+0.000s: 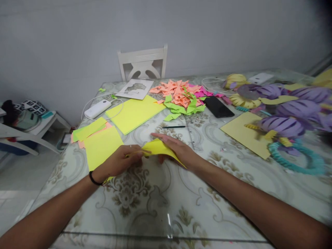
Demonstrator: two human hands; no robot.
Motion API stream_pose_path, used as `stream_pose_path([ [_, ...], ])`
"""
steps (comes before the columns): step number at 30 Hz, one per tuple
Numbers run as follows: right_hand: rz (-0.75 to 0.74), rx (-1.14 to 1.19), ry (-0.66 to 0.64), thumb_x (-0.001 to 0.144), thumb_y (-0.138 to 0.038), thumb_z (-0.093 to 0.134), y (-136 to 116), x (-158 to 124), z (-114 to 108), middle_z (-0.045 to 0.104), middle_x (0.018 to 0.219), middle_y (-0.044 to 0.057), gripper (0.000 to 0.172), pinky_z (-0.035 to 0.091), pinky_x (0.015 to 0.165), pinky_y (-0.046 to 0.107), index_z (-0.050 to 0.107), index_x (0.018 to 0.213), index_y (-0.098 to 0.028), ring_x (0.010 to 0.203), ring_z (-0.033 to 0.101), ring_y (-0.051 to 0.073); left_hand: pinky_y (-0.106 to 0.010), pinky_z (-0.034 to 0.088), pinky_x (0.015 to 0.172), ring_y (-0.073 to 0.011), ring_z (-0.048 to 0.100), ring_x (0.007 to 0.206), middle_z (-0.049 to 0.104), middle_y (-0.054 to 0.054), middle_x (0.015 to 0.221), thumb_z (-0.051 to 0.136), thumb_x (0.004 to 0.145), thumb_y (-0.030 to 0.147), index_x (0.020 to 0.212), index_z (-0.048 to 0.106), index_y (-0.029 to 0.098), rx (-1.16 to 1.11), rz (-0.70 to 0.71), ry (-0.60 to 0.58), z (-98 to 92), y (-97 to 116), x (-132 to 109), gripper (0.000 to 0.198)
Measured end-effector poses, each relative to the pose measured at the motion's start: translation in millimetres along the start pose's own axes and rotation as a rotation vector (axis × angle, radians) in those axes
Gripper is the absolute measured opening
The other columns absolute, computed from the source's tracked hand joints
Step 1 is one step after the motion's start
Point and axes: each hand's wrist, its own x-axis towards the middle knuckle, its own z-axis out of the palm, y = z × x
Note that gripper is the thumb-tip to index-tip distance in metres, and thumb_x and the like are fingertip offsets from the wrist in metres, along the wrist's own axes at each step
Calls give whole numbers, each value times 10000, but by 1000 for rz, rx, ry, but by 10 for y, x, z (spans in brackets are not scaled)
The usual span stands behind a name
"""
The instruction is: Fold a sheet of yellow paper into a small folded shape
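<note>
A folded yellow paper piece (157,147) lies between both my hands over the patterned table (145,207). My left hand (121,160), with a black band at the wrist, pinches the paper's left end, fingers closed. My right hand (177,149) lies with fingers stretched along and under the paper's right side, holding it. A yellow sheet (102,147) rests just left of my left hand.
Further back lie a large yellow sheet (133,112), a pile of orange, pink and green folded pieces (181,97), a black phone (218,106), a pen (173,127), a white power bank (97,109) and purple paper flowers (290,114). A white chair (142,64) stands behind.
</note>
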Motion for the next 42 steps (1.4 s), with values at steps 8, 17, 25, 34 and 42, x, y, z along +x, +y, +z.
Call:
stream_pose_path([
  [8,-59,226,27,803,-251,778,46,57,-31,710,1244,89,477,586,632,278,676,1269,-257,780,697,156,-245,466,597,-159,620,667,738,-94,808,596,982,442,1035,785,113,-276,-142,189,-58,-71,43,384],
  [17,-126,10,-9,813,-367,831,94,45,2,724,892,69,274,589,567,238,770,993,-170,801,696,177,-269,466,675,-169,618,709,752,-87,798,544,1009,440,1040,799,124,-128,-166,65,-99,1,22,408],
  [25,-174,-63,-45,777,-400,857,60,47,13,705,1011,92,238,631,639,274,826,805,-166,792,688,168,-378,469,1014,-283,617,1197,685,-73,1321,640,957,376,1309,706,260,25,-3,-242,-254,152,-18,377],
  [34,-212,-125,-98,776,-396,864,81,25,15,695,1104,82,184,621,668,287,860,845,-226,753,691,143,-312,491,850,-214,658,960,748,-58,1112,677,937,416,1139,751,218,226,-26,-25,-15,64,8,293],
  [42,-233,-122,-68,798,-403,849,55,36,23,674,1176,86,192,625,695,282,863,924,-259,841,702,153,-302,534,864,-224,696,1023,752,-79,1202,686,941,391,1187,776,230,97,-52,11,-79,30,41,308],
])
